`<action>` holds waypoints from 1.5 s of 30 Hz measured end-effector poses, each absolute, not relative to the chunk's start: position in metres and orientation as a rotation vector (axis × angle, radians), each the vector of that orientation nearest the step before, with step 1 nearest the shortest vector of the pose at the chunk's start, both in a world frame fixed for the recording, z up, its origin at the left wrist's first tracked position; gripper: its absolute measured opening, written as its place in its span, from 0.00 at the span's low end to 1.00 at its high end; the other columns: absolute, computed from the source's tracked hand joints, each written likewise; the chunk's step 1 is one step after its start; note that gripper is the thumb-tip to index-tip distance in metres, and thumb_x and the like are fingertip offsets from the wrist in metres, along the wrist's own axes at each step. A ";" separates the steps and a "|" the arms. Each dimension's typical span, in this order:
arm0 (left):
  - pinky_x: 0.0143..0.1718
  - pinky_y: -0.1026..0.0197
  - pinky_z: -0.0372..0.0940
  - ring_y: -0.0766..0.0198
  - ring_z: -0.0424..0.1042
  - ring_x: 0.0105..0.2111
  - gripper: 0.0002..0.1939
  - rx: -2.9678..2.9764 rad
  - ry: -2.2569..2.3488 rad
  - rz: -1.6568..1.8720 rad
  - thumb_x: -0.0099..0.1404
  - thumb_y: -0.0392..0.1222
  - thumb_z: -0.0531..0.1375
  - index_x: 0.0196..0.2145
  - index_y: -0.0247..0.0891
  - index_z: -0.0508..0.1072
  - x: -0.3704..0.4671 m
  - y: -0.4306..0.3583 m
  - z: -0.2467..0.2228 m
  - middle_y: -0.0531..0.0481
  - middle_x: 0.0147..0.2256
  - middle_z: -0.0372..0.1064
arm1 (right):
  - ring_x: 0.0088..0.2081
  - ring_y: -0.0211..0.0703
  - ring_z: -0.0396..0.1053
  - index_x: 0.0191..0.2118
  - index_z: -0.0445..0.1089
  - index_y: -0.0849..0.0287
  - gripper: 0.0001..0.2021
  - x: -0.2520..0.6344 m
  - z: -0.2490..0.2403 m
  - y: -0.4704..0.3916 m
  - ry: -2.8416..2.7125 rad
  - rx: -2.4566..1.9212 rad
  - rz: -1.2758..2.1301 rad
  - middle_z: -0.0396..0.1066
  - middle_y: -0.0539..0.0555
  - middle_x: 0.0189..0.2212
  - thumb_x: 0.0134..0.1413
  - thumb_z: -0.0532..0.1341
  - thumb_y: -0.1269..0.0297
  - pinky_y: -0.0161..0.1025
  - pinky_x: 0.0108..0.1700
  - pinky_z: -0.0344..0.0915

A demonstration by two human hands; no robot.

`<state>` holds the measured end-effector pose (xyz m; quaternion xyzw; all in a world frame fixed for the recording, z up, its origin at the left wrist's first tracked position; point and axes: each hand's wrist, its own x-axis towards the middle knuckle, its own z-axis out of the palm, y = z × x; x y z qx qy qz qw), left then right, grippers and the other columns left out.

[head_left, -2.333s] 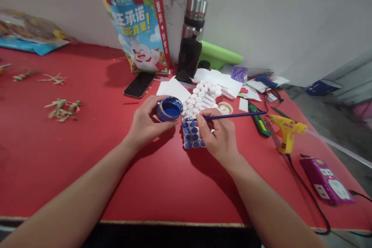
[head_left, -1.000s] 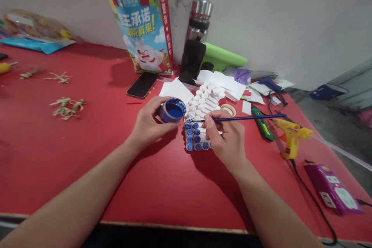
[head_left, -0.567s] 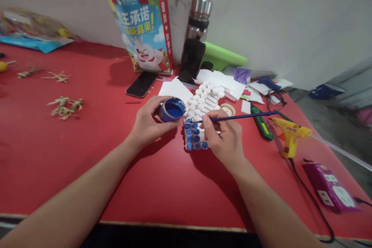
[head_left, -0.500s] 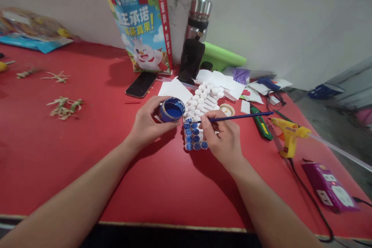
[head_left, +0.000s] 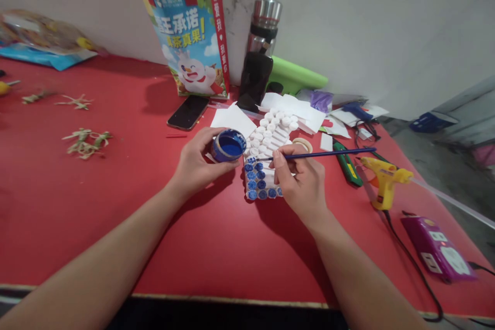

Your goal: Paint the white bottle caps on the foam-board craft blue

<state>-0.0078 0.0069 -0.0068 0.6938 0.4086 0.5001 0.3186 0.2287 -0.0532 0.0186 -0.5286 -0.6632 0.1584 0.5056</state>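
My left hand (head_left: 201, 161) is wrapped round a small open jar of blue paint (head_left: 228, 146), tilted beside the left edge of a craft piece. That piece (head_left: 266, 136) is covered in white paper rolls, and several rolls (head_left: 251, 175) at its near left corner are blue. Between the fingertips of my right hand (head_left: 299, 175) is a thin blue paintbrush (head_left: 328, 153). Its handle points right, and its tip lies over the upper blue rolls; whether it touches them I cannot tell. My right hand hides part of the craft's right side.
Behind the craft are white paper sheets (head_left: 234, 119), a phone (head_left: 188, 112), a steel bottle (head_left: 266, 15) and a tall printed bag (head_left: 189, 36). To the right lie a green cutter (head_left: 348, 165), a yellow glue gun (head_left: 384, 180) and a purple power strip (head_left: 439, 250). Straw knots (head_left: 87, 143) lie left.
My right hand has moved slightly right with the paintbrush, showing one more blue roll along the near edge. My left hand and the jar have stayed put.
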 end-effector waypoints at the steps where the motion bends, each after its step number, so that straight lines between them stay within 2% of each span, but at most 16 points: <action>1: 0.64 0.39 0.74 0.41 0.80 0.57 0.32 1.827 1.070 1.317 0.55 0.50 0.81 0.55 0.42 0.81 -0.008 0.007 -0.007 0.39 0.56 0.81 | 0.22 0.35 0.70 0.39 0.70 0.54 0.10 0.229 0.019 -0.053 -1.601 -1.277 0.378 0.74 0.47 0.26 0.74 0.61 0.56 0.36 0.28 0.66; 15: 0.62 0.40 0.74 0.42 0.80 0.56 0.31 1.830 1.071 1.320 0.56 0.49 0.81 0.55 0.42 0.81 -0.007 0.006 -0.006 0.40 0.56 0.81 | 0.23 0.35 0.69 0.40 0.71 0.54 0.12 0.228 0.018 -0.054 -1.608 -1.280 0.391 0.76 0.49 0.28 0.75 0.61 0.54 0.36 0.28 0.66; 29: 0.64 0.41 0.73 0.43 0.80 0.57 0.31 1.831 1.062 1.309 0.56 0.48 0.81 0.55 0.42 0.81 -0.008 0.006 -0.006 0.40 0.56 0.80 | 0.23 0.36 0.72 0.39 0.71 0.54 0.09 0.224 0.020 -0.056 -1.620 -1.286 0.380 0.76 0.48 0.27 0.74 0.61 0.57 0.36 0.28 0.68; 45: 0.59 0.45 0.74 0.44 0.81 0.55 0.30 1.859 1.035 1.367 0.57 0.48 0.81 0.54 0.42 0.82 -0.008 0.007 -0.006 0.41 0.54 0.82 | 0.24 0.36 0.72 0.40 0.71 0.54 0.10 0.223 0.016 -0.053 -1.600 -1.267 0.350 0.76 0.48 0.28 0.75 0.61 0.57 0.36 0.29 0.68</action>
